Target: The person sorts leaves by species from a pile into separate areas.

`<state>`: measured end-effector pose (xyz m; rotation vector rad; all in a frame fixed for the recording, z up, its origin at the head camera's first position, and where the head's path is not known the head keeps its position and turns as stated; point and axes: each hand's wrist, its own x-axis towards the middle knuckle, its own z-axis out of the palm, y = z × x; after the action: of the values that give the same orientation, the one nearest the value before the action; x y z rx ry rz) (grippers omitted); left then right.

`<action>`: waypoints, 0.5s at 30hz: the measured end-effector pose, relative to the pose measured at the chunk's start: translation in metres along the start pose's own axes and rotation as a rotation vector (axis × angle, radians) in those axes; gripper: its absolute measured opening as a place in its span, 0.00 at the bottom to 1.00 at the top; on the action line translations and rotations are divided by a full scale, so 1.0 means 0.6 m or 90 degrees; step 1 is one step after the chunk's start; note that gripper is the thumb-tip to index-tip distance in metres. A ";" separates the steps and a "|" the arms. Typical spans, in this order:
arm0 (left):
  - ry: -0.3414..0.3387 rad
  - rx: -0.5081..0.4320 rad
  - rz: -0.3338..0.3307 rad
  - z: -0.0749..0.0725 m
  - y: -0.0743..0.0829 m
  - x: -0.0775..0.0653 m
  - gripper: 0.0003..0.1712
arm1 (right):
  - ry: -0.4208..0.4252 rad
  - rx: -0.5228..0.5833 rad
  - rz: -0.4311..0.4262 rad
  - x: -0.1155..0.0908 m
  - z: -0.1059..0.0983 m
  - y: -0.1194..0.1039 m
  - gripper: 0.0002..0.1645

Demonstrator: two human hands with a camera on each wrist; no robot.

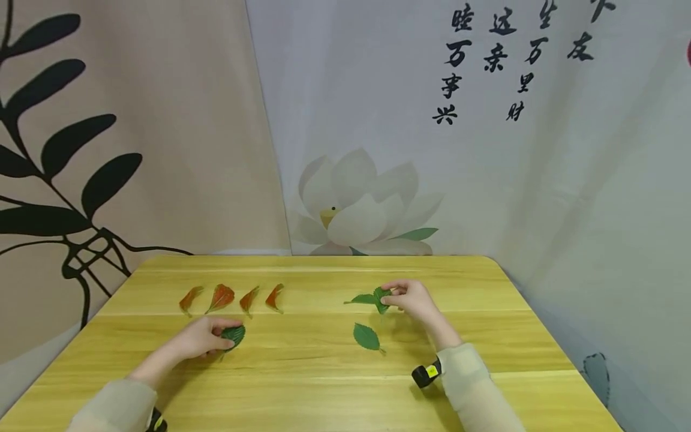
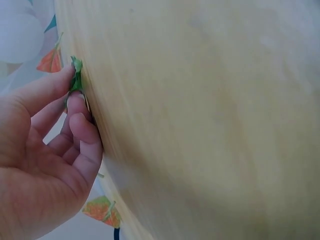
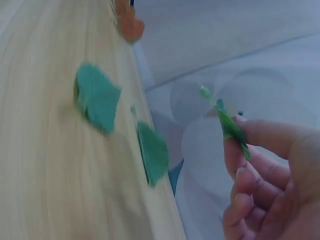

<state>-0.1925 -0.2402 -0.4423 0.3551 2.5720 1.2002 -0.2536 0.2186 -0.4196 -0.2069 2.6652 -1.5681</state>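
Note:
My left hand (image 1: 202,337) pinches a green serrated leaf (image 1: 236,335) between thumb and fingers, low over the table at left. In the left wrist view that leaf (image 2: 76,75) appears edge-on at the fingertips. Further right, my right hand (image 1: 411,299) holds another green leaf (image 1: 383,301) by thumb and fingertips. The right wrist view shows this leaf (image 3: 231,127) raised off the tabletop. Just left of it, a green leaf (image 1: 363,299) lies on the table, partly overlapped in the head view. One more green leaf (image 1: 366,337) rests nearer the front, its stem pointing right.
Several orange-red leaves (image 1: 221,297) lie in a row at the table's back left, beyond my left hand. The wooden table (image 1: 302,396) ends at a printed curtain (image 1: 345,90). A black wrist camera (image 1: 426,374) sits by the right sleeve.

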 end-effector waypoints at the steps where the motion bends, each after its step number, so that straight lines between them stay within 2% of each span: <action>1: -0.008 -0.005 0.004 -0.002 -0.002 -0.001 0.30 | -0.003 0.004 -0.004 -0.001 0.006 -0.007 0.14; 7: -0.036 -0.023 0.021 -0.009 -0.008 -0.003 0.30 | -0.036 0.031 -0.039 -0.008 0.053 -0.044 0.14; 15: -0.030 -0.019 0.042 -0.007 -0.005 -0.005 0.32 | -0.118 0.014 -0.081 -0.012 0.128 -0.071 0.13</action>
<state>-0.1914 -0.2460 -0.4413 0.4591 2.5178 1.2359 -0.2347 0.1328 -0.4200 -0.5035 2.5356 -1.5267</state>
